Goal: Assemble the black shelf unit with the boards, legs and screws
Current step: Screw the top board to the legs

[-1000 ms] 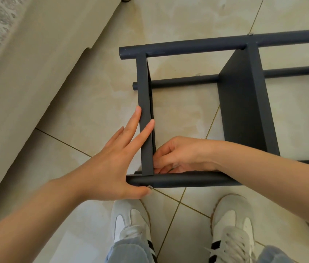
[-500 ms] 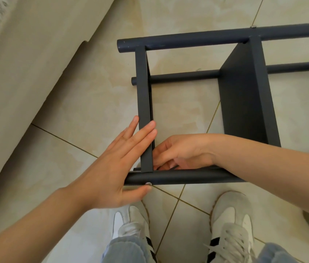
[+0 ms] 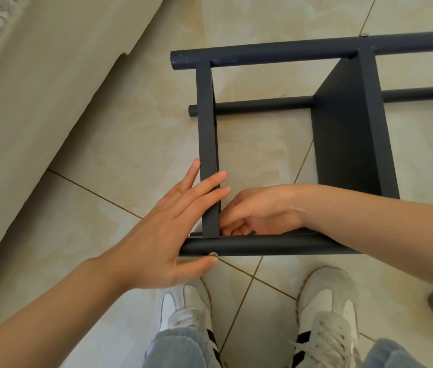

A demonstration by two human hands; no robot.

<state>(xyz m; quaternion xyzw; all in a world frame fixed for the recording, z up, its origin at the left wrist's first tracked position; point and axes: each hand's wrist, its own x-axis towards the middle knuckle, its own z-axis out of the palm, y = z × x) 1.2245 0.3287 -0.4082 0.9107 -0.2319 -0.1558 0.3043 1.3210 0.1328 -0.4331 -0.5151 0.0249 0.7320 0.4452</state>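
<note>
Two shoes (image 3: 183, 306) at bottom edge. Your left hand (image 3: 162, 235) flat, fingers straight, on end board (image 3: 206, 128); thumb under near leg (image 3: 263, 245) by screw (image 3: 213, 254). Your right hand (image 3: 258, 211) curls behind leg; grip hidden, cannot tell. Shelf (image 3: 348, 134) lies sideways on tiles (image 3: 130, 155), centre to upper right.

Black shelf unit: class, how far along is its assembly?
Done: end board and middle board sit between the legs, with a screw in the near leg. In hand: left hand presses flat on the end board; right hand works inside that corner, its grip hidden. Left: probably tightening this joint; the rest is out of view.
</note>
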